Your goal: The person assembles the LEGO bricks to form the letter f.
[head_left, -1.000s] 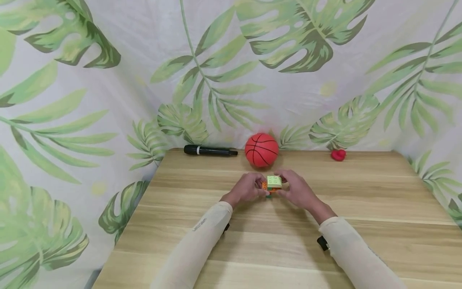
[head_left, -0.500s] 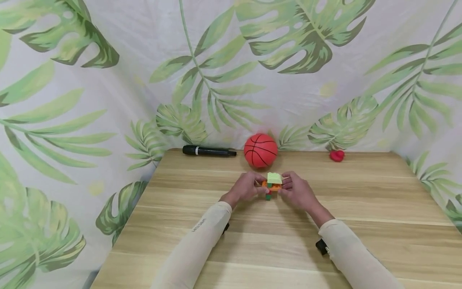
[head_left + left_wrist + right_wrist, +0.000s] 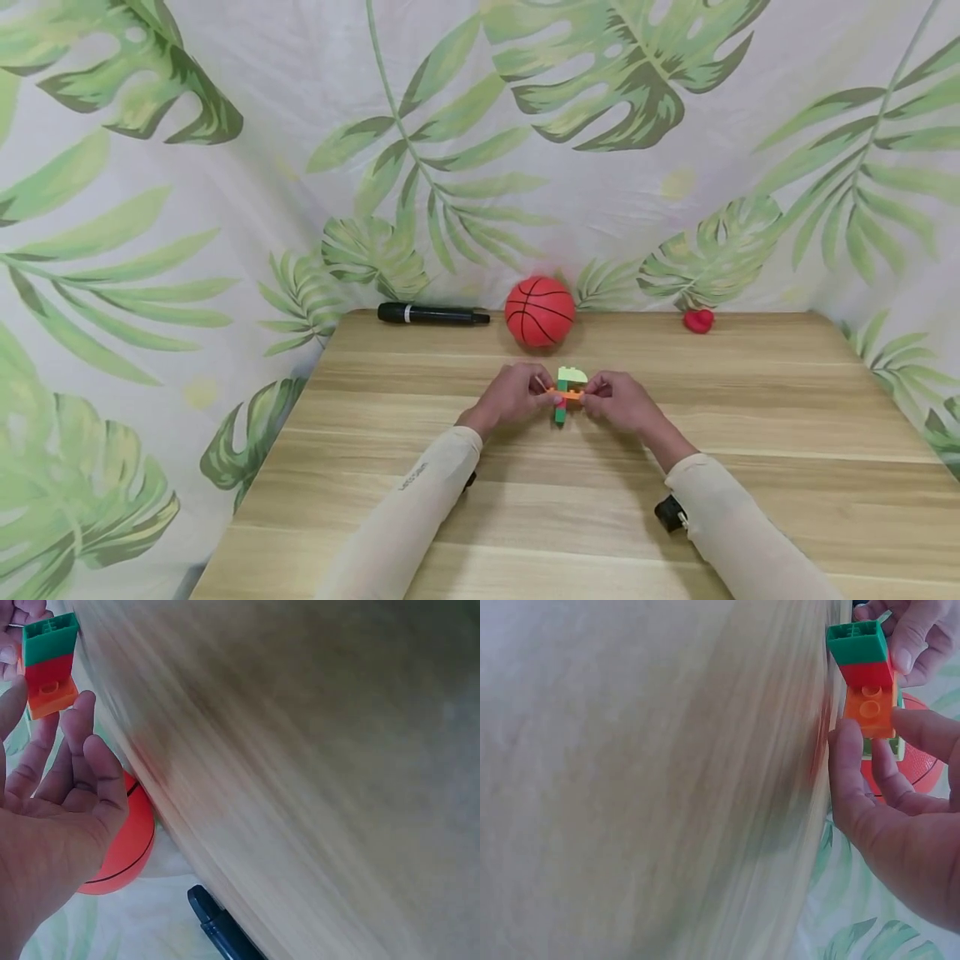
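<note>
A small stack of toy building bricks [image 3: 561,414] is held up between both hands over the table. It has a pale yellow-green rounded brick [image 3: 572,375] on top, green and red bricks in its upright column, and an orange piece [image 3: 869,709] crossing it. My left hand [image 3: 519,392] pinches the left end of the orange piece between thumb and fingers. On the opposite end, my right hand [image 3: 619,404] pinches it too. The hollow underside of the bottom green brick [image 3: 51,639] shows in the left wrist view. Fingertips partly cover the orange ends.
Behind the hands a red basketball-patterned ball [image 3: 540,312] sits near the rear edge of the wooden table [image 3: 555,517]. A black microphone [image 3: 433,314] lies to its left. Far to the right is a small red object [image 3: 698,321]. A leaf-printed cloth [image 3: 465,167] hangs behind.
The brick stack has tipped so its side faces the head camera and more of its lower green brick shows. My right fingers have moved down from beside the pale brick to the orange end.
</note>
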Tool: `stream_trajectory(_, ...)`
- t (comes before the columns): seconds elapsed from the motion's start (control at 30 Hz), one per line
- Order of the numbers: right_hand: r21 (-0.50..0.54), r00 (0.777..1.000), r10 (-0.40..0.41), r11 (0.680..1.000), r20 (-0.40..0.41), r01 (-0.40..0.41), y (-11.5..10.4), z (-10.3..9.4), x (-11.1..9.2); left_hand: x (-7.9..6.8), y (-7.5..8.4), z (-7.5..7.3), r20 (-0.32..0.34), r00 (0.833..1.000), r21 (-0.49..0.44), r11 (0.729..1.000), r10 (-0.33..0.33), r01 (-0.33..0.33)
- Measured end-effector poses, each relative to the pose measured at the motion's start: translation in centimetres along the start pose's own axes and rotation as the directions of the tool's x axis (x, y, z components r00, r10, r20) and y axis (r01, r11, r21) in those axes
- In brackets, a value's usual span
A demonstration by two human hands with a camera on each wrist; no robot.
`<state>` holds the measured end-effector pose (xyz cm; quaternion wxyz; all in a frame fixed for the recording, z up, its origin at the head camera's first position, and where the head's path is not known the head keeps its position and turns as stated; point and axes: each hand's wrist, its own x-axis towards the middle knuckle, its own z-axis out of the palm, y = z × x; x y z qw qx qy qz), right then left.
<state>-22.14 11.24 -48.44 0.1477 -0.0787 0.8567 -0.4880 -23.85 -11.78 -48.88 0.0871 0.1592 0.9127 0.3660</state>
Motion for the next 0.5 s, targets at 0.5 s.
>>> stream_trajectory(0.5,-0.009,0.998,-0.051,0.999,-0.029,0.051,0.51,0.89,0.26,-0.13,-0.37,0.87,0.021,0.999,0.024,0.999,0.035,-0.035)
